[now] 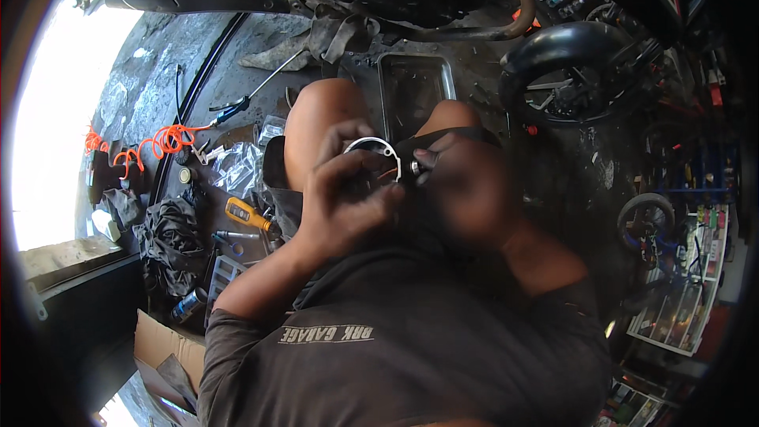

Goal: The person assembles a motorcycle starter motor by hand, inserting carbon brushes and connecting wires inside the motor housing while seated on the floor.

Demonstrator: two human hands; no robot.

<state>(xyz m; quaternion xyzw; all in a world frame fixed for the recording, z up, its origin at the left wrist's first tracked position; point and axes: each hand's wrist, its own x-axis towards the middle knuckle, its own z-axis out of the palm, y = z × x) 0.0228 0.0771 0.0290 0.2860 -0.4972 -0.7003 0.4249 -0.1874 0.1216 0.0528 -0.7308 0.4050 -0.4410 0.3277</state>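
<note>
I see an orange coiled hose (pixel 168 141) at far left, then a yellow bottle (pixel 247 212). The left hand (pixel 348 198) has its fingers curled around a silver-rimmed part (pixel 398 166) above the lap. Just beside it, the right hand (pixel 470 182) (badly blurred for me) pinches a small shiny piece (pixel 415 166). Farther right stands a black wheel (pixel 569 38).
</note>
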